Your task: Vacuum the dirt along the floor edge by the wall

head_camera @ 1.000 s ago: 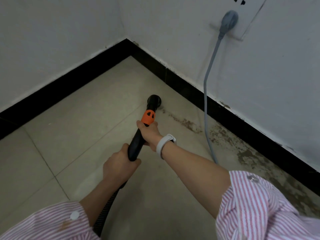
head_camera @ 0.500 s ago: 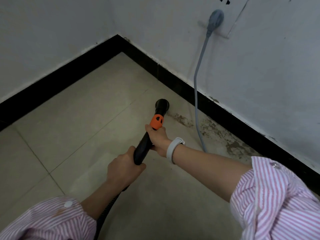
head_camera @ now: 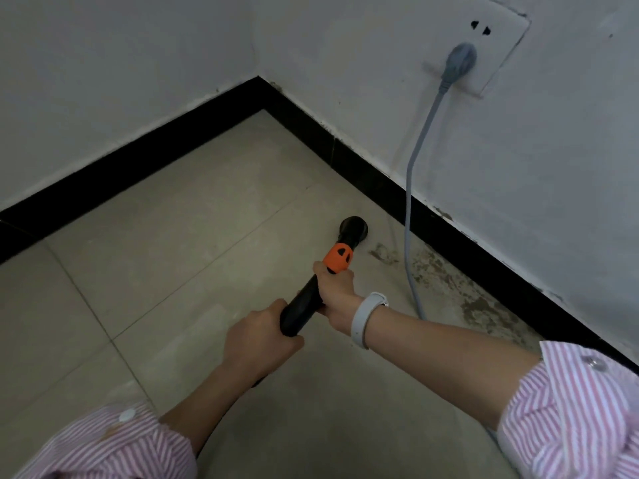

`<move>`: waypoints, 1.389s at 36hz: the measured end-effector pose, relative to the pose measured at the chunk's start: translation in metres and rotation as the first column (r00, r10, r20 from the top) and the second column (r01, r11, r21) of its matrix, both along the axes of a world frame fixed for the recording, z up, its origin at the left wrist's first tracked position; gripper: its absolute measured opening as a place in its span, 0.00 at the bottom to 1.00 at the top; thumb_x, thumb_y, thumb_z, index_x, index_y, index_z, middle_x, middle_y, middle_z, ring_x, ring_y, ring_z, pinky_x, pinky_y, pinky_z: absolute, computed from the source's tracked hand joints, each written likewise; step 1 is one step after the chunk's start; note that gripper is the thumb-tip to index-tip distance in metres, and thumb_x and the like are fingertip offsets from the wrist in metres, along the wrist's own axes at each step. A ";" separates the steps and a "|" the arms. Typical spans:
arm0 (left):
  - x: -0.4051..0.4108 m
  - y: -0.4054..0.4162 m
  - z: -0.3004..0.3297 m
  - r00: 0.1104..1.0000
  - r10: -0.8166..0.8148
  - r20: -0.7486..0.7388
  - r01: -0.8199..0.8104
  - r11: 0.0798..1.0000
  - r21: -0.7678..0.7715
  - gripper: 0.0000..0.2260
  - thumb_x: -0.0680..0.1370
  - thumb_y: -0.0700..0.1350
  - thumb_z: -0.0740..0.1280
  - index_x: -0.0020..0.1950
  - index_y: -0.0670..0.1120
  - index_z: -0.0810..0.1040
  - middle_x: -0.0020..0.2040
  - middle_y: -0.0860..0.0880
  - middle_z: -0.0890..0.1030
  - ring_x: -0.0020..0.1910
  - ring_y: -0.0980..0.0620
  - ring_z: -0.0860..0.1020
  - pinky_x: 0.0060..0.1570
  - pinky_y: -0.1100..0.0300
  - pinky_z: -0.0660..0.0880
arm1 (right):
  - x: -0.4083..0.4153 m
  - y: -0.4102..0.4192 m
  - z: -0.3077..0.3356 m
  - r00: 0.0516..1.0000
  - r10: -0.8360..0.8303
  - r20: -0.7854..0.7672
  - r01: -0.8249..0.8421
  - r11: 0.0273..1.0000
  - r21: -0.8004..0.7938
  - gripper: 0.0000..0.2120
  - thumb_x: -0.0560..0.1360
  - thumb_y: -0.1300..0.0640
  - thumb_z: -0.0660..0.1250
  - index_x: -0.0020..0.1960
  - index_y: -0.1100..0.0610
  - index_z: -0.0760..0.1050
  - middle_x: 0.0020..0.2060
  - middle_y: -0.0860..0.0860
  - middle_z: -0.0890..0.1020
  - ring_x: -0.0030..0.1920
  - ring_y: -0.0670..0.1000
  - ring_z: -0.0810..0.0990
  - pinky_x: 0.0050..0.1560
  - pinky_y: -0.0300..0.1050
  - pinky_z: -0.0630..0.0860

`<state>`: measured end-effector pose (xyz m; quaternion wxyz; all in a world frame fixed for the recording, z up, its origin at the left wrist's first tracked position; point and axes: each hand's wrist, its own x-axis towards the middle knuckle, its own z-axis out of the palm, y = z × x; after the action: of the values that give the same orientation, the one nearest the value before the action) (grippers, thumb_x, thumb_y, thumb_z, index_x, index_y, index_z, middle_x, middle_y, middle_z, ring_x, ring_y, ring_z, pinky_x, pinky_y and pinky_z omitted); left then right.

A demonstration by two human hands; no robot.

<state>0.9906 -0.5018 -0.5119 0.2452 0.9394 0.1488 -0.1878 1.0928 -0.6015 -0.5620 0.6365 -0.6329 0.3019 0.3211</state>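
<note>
While both hands grip it, the vacuum wand (head_camera: 304, 300) angles down toward the far right, black tube with an orange collar (head_camera: 338, 258) near the far end. Only 1 view, head camera.

Right hand (head_camera: 337, 288): fingers wrapped tight round the tube just below the orange collar, pressed together, knuckles up. White wristband (head_camera: 364, 319) on that wrist.

Left hand (head_camera: 257, 344): fingers curled round the near end of the tube, thumb side up, pressed together. Fingertips hidden under the tube.

Nozzle (head_camera: 353, 229): round black head, down at the floor tile (head_camera: 193, 243), near the black baseboard (head_camera: 377, 188) on the right wall but not touching it. Contact with the tile: cannot tell for certain.

Dirt (head_camera: 446, 278): brown patchy band on the tile along the baseboard, starts just right of the nozzle and runs toward the near right. Closest smudge sits just beside the nozzle head.

Grey cable (head_camera: 409, 202) drops from a grey plug (head_camera: 458, 65) in the wall socket (head_camera: 498, 39), crosses the baseboard and lies over the dirt band, passing behind the right forearm.

Pink-and-white striped sleeves (head_camera: 570, 413) on both arms, rolled above the forearm. Room corner is at far centre.
</note>
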 end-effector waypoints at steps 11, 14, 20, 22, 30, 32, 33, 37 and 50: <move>0.035 0.035 -0.010 0.949 0.306 0.079 -0.305 0.952 -0.025 0.11 0.69 0.50 0.69 0.45 0.49 0.70 0.37 0.50 0.78 0.37 0.47 0.78 0.36 0.57 0.74 | 0.059 0.076 0.012 0.963 0.250 0.106 -0.258 0.963 0.077 0.24 0.78 0.52 0.63 0.69 0.58 0.58 0.55 0.58 0.74 0.59 0.64 0.78 0.58 0.61 0.76; 0.047 0.040 -0.013 0.954 0.299 0.036 -0.297 0.954 -0.047 0.10 0.69 0.50 0.70 0.45 0.50 0.71 0.37 0.51 0.77 0.37 0.49 0.77 0.32 0.59 0.68 | 0.068 0.079 0.004 0.966 0.245 0.080 -0.249 0.967 0.055 0.25 0.78 0.51 0.63 0.69 0.58 0.57 0.61 0.60 0.74 0.59 0.63 0.78 0.57 0.60 0.77; 0.066 0.037 -0.029 0.952 0.306 -0.014 -0.305 0.944 -0.122 0.11 0.68 0.50 0.70 0.45 0.51 0.71 0.39 0.50 0.78 0.39 0.47 0.78 0.36 0.58 0.72 | 0.086 0.073 -0.013 0.965 0.241 0.108 -0.244 0.969 0.025 0.24 0.78 0.51 0.64 0.68 0.58 0.58 0.61 0.61 0.74 0.58 0.63 0.78 0.58 0.60 0.77; 0.072 0.034 -0.031 0.952 0.306 -0.012 -0.305 0.942 -0.142 0.11 0.68 0.49 0.70 0.45 0.50 0.71 0.38 0.51 0.78 0.39 0.48 0.78 0.34 0.59 0.71 | 0.092 0.071 -0.015 0.964 0.236 0.124 -0.238 0.971 0.001 0.24 0.78 0.51 0.64 0.68 0.58 0.59 0.61 0.61 0.74 0.58 0.63 0.78 0.58 0.60 0.77; 0.092 0.019 -0.036 0.974 0.225 0.002 -0.221 0.960 -0.172 0.12 0.68 0.49 0.71 0.45 0.50 0.71 0.41 0.49 0.79 0.40 0.47 0.78 0.36 0.58 0.72 | 0.107 0.049 -0.019 0.978 0.152 0.142 -0.145 0.988 -0.054 0.26 0.78 0.50 0.64 0.69 0.59 0.58 0.59 0.61 0.75 0.57 0.63 0.78 0.57 0.60 0.77; 0.095 0.013 -0.035 0.983 0.183 -0.004 -0.181 0.967 -0.179 0.12 0.68 0.49 0.71 0.46 0.50 0.71 0.41 0.49 0.79 0.40 0.47 0.78 0.37 0.58 0.72 | 0.109 0.038 -0.019 0.983 0.113 0.145 -0.103 0.992 -0.077 0.26 0.77 0.50 0.64 0.69 0.59 0.59 0.59 0.61 0.75 0.57 0.63 0.78 0.57 0.61 0.77; 0.096 0.010 -0.034 0.987 0.160 -0.004 -0.158 0.970 -0.183 0.12 0.68 0.49 0.71 0.46 0.50 0.71 0.41 0.49 0.79 0.41 0.47 0.78 0.37 0.58 0.73 | 0.109 0.033 -0.020 0.985 0.089 0.145 -0.077 0.993 -0.086 0.26 0.77 0.49 0.64 0.68 0.59 0.59 0.59 0.61 0.75 0.57 0.64 0.78 0.57 0.62 0.77; 0.088 -0.007 -0.036 0.998 0.064 0.002 -0.063 0.984 -0.165 0.11 0.69 0.49 0.70 0.45 0.50 0.69 0.40 0.51 0.77 0.40 0.48 0.77 0.35 0.59 0.70 | 0.097 0.009 -0.029 0.991 0.020 0.131 -0.005 0.993 -0.115 0.26 0.77 0.48 0.64 0.69 0.58 0.60 0.56 0.60 0.75 0.57 0.64 0.78 0.58 0.61 0.76; 0.048 -0.041 -0.025 0.980 -0.173 -0.097 0.159 0.977 -0.139 0.13 0.70 0.49 0.69 0.52 0.49 0.72 0.46 0.48 0.81 0.39 0.50 0.76 0.35 0.62 0.68 | 0.028 -0.050 -0.022 0.980 -0.198 0.016 0.197 0.966 -0.169 0.27 0.78 0.49 0.63 0.70 0.57 0.57 0.53 0.57 0.75 0.55 0.63 0.79 0.58 0.59 0.76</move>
<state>1.0389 -0.5427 -0.5370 0.2814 0.9188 0.0703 -0.2676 1.1207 -0.6511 -0.5836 0.6089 -0.6516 0.3900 0.2294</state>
